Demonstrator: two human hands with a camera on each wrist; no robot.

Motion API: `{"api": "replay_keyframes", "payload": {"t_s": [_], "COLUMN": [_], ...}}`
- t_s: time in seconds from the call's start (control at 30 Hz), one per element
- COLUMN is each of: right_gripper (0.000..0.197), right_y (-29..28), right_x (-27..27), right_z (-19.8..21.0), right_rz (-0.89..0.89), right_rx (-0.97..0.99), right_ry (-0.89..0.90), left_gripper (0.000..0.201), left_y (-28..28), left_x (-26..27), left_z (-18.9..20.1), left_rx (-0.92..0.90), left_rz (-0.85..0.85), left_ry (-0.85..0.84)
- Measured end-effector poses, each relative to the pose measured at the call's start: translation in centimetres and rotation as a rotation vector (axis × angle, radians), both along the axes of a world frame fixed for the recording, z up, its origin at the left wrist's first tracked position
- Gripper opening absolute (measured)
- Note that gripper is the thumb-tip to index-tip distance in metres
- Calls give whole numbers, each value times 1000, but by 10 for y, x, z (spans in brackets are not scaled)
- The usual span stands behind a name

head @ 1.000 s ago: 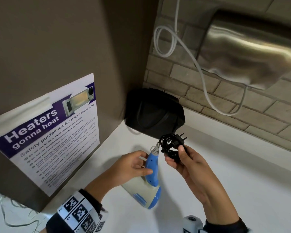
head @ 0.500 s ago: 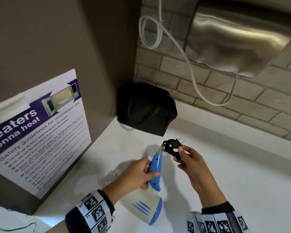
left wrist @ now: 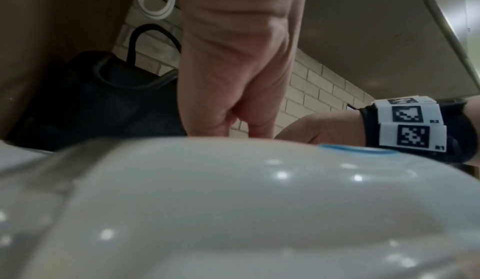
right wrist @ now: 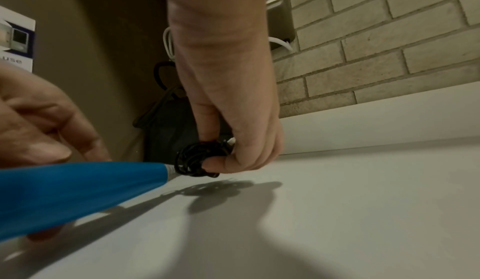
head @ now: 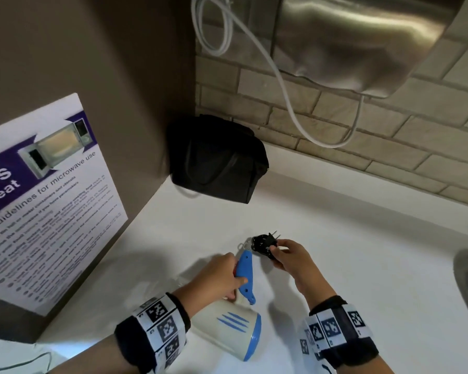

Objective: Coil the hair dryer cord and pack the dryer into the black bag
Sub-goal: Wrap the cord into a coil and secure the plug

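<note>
Black bag (head: pixel 216 160) first: soft fabric, slumped in the desk (head: pixel 362 265) corner against the wall, well apart from both hands, carry handles showing in the wrist views. Likely floppy and light, so the mouth probably needs holding open with one hand; whether zipped or unzipped cannot be told.

Hair dryer (head: pixel 227 327) next: rigid cream plastic body with blue trim, lying near the front edge of the desk, blue handle (head: pixel 246 276) pointing away toward the bag. Glossy shell, probably a little slippery; handle the natural place to grasp. Left hand (head: pixel 216 279) curled round that handle, thumb on top.

Coiled cord (right wrist: pixel 197 158) last: thin black flex bunched into a tight small bundle right at the handle's end, low over the desk, touching or not unclear. Springy, apt to unwind if let go. Right hand (head: pixel 289 257) pinching the bundle between thumb and fingers, plug prongs (head: pixel 275 234) sticking out beyond. Best kept pinched against the handle while carrying to the bag.
</note>
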State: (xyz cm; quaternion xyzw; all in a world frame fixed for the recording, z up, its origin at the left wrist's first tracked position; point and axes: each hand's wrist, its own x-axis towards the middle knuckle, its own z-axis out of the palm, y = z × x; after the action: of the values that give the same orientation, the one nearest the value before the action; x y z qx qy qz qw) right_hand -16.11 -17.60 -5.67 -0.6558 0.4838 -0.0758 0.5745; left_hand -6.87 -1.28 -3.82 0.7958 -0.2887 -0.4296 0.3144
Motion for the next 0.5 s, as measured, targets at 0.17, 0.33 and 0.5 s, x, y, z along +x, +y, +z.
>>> {"api": "replay_keyframes", "payload": {"t_s": [0.17,0.33,0.5], "right_gripper": [27,19,24], "right_y": [0,3,7], "right_x": [-5,-8,-12], "right_z": [-4,-1,4], "right_rz": [67,150,217], "right_rx": [-109,-221,-225], "right_ry": [98,192,299], "left_gripper": [32,31,23], "left_y": [-1,0,2], "left_x": [-5,-6,-1], "left_z": [0,3,2], "left_rx": [20,33,36], "left_rz": [-29,-66,-107], "left_ry": [37,41,30]}}
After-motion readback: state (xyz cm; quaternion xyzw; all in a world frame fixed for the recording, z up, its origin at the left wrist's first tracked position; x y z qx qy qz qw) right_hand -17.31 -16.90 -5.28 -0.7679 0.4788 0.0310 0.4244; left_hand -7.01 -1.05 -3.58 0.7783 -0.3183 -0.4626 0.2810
